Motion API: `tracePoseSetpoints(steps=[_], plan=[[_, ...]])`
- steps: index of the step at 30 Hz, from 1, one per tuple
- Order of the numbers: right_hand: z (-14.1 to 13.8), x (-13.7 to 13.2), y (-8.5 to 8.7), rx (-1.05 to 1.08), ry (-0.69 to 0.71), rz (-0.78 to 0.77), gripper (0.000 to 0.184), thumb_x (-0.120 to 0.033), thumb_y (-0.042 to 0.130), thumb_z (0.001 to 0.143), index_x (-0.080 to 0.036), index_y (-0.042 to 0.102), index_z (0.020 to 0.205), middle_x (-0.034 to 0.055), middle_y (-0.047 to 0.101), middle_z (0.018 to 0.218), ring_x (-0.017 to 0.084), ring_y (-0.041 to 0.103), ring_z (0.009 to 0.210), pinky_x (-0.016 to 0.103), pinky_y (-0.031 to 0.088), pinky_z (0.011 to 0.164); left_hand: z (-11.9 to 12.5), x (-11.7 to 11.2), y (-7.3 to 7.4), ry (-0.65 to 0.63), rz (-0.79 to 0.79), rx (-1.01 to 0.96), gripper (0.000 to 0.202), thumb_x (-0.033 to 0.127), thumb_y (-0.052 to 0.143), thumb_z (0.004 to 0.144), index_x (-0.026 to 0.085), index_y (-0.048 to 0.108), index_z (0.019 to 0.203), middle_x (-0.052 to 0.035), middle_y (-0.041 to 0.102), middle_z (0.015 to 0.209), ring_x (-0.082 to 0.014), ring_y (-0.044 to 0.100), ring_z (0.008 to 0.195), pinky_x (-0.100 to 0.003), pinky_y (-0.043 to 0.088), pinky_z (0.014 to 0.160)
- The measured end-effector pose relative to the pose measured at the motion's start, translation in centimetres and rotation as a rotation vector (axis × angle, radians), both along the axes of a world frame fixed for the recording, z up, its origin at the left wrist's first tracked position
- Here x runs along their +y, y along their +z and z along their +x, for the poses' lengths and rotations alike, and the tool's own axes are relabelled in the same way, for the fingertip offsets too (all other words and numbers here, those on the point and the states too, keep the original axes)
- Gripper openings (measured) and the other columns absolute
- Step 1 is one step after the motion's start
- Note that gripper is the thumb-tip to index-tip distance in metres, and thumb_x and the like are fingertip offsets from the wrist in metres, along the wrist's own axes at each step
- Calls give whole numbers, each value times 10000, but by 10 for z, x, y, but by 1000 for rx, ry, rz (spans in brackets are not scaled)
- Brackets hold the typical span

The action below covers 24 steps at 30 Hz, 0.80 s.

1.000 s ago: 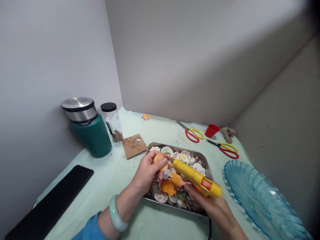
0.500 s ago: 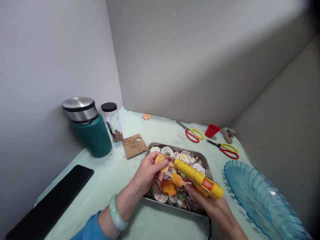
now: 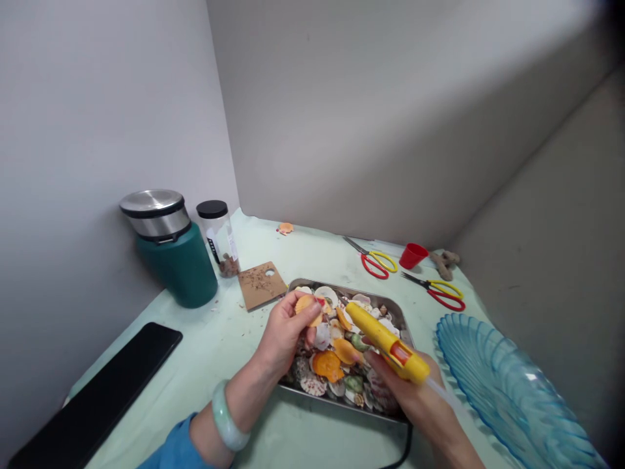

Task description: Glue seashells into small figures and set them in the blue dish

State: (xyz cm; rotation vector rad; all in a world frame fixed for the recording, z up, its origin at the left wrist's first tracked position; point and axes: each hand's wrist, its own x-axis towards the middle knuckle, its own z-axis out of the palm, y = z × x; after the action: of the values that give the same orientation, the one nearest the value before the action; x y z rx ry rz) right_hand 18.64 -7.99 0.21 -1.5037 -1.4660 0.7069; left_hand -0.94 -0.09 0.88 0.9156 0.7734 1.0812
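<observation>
Between thumb and fingers, my left hand (image 3: pixel 286 329) holds an orange scallop shell (image 3: pixel 306 311) with a small red spot at its right edge. My right hand (image 3: pixel 415 384) grips a yellow hot glue gun (image 3: pixel 383 339), its nozzle pointing up and left, a short gap from the shell. A clear glue stick (image 3: pixel 444 391) sticks out of the gun's back end. Both hands are over a metal tray (image 3: pixel 342 408) full of mixed shells, among them a bright orange shell (image 3: pixel 328 366) and a green one (image 3: pixel 354 383).
Left stand a green flask (image 3: pixel 178 264), a clear jar (image 3: pixel 222 241), a brown board (image 3: pixel 261 286) with crumbs and a black slab (image 3: pixel 105 391). Two pairs of scissors (image 3: pixel 375 264), a red cup (image 3: pixel 413 255) and a blue ribbed dish (image 3: pixel 502 384) lie right. A black cable (image 3: pixel 407 446) runs below the tray.
The glue gun's nozzle has drawn away from the shell, with the gun moving slightly right and down. My left hand has shifted a little left with the shell.
</observation>
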Motion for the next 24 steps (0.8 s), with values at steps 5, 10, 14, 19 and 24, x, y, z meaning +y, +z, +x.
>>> tracePoseSetpoints(steps=[5,10,14,19,24], plan=[[17,3,-9,-499,15,64,368,-193,560,729,-210,651,1086,54,738,965,250,697,787,304,519,654,1,0,-1,42,41,-19,300,394,690,746,173,504,823,79,497,500,-39,394,357,-151,305,369],[15,3,-7,-863,7,-61,375,-214,561,769,-251,602,1140,34,740,947,272,702,793,342,502,643,1,-2,-2,3,59,19,295,397,676,760,179,490,825,76,503,495,-50,403,361,-153,309,361],[12,1,-1,-924,29,-74,304,-315,588,814,-245,608,1109,49,717,993,261,688,837,333,499,652,1,-4,-1,-15,79,63,310,420,680,746,185,489,810,74,504,473,-58,409,365,-158,302,378],[15,-2,17,-804,72,43,348,-477,619,805,-232,637,1051,84,670,990,263,632,895,358,492,743,4,-7,-1,-56,98,124,292,418,668,752,197,484,808,68,511,487,-67,424,362,-173,293,384],[-15,-1,33,-444,84,128,230,-400,530,898,-230,616,1025,50,655,936,182,612,781,287,468,710,6,-10,-1,-94,117,130,280,399,658,767,205,476,855,71,525,531,-74,456,382,-184,351,411]])
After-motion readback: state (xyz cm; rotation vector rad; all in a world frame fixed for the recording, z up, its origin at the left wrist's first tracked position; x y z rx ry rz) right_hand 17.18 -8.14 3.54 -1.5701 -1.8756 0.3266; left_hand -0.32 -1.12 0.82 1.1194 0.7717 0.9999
